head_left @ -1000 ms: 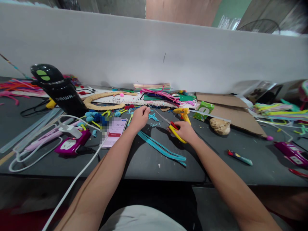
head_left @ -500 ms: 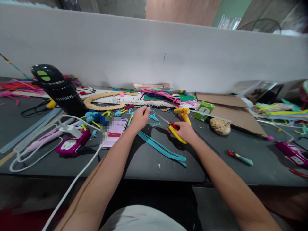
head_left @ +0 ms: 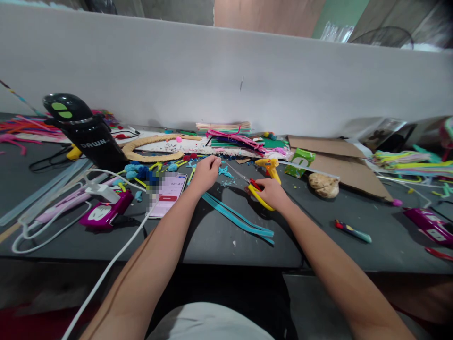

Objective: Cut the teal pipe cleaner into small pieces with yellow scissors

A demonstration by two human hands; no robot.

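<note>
My right hand (head_left: 272,192) is closed round the yellow and red handles of a pair of scissors (head_left: 259,196). The blades point up and left, toward my other hand. My left hand (head_left: 208,171) is pinched closed near the blade tips; whatever its fingers hold is too small or hidden to make out. Small blue fuzzy pieces (head_left: 225,172) and blue clippings (head_left: 227,183) lie just right of it. Several blue pipe cleaners (head_left: 240,220) stretch across the table below both hands.
A yellow glue gun (head_left: 270,168) stands beyond my right hand, beside a green packet (head_left: 300,163). A phone (head_left: 169,194), a purple power socket (head_left: 106,211) with white cables and a black bottle (head_left: 92,137) are at left. Cardboard (head_left: 348,172) and a marker-like tube (head_left: 353,231) lie right.
Both hands and the scissors stay in almost the same place. The view has shifted very slightly; nothing has visibly been picked up or let go.
</note>
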